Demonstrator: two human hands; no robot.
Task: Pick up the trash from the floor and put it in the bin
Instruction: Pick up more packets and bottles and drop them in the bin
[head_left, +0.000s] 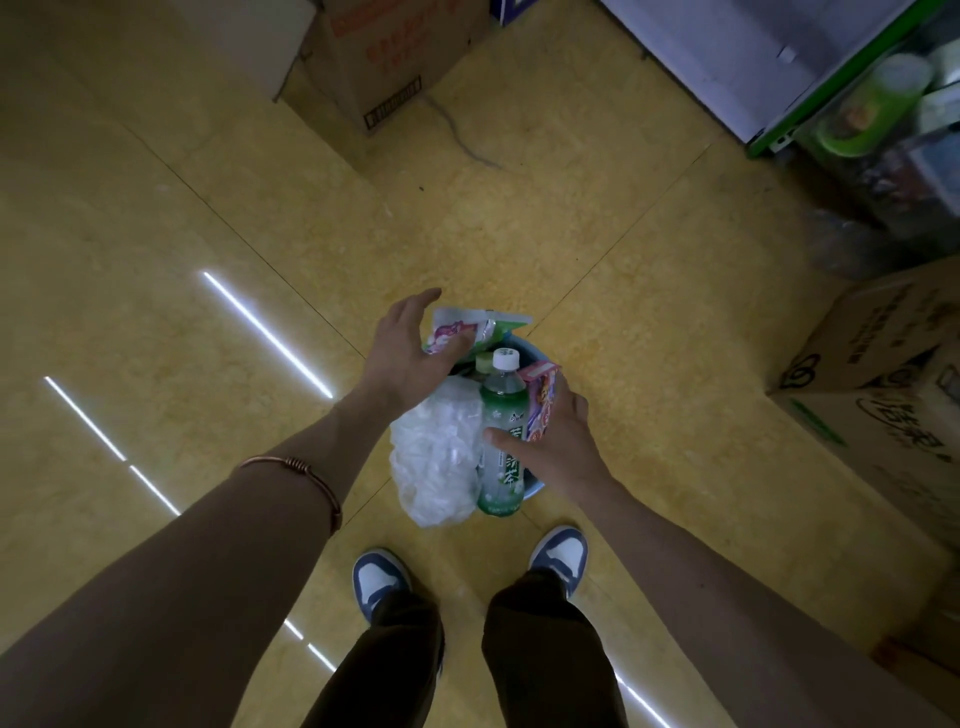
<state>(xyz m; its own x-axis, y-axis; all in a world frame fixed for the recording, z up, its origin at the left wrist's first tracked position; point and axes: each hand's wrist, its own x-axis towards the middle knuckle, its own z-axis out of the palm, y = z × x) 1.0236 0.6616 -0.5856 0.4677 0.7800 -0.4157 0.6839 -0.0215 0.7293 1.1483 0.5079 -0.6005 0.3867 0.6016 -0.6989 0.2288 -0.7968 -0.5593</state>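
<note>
Collected, not yet deposited: green plastic tea bottle (501, 400) and pink packet (543, 400) grasped in right hand (556, 431). Pink-green wrapper (457, 327) against spread left hand (400, 353), grip indeterminate. Blue plastic bin (535, 489) beneath both.

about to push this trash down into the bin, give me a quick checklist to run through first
1. Bin under the load: the blue bin rim shows beneath the trash. ok
2. Room inside: the green tea bottle and clear bag stick out above the rim. not ok
3. Left hand free to press: fingers spread open over the green-pink wrapper. ok
4. Wrapper inside the bin: it sits at the far rim, half hidden by the hand. cannot tell
5. Right hand hold: thumb lies on the bottle, the pink packet covers the fingers. cannot tell
</note>
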